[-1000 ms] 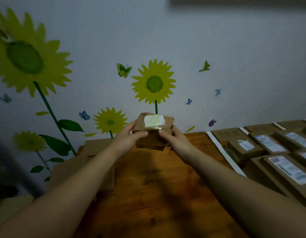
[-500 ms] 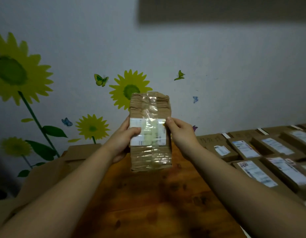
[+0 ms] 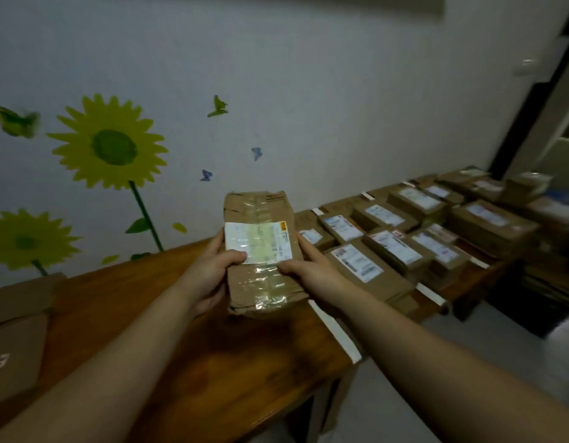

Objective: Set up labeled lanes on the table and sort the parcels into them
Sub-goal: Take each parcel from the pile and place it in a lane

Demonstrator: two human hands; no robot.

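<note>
Above the table [image 3: 212,362], our left hand [image 3: 209,276] and right hand [image 3: 312,270] gripped the parcel [image 3: 257,209]; its glossy tape [image 3: 270,292] could cause slippage.

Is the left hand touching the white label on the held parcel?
Touching. Head view: the left hand grips the parcel, its thumb tip lying on the lower left corner of the white label.

parcel [image 3: 264,254] tipped up, carried rightward.
</note>
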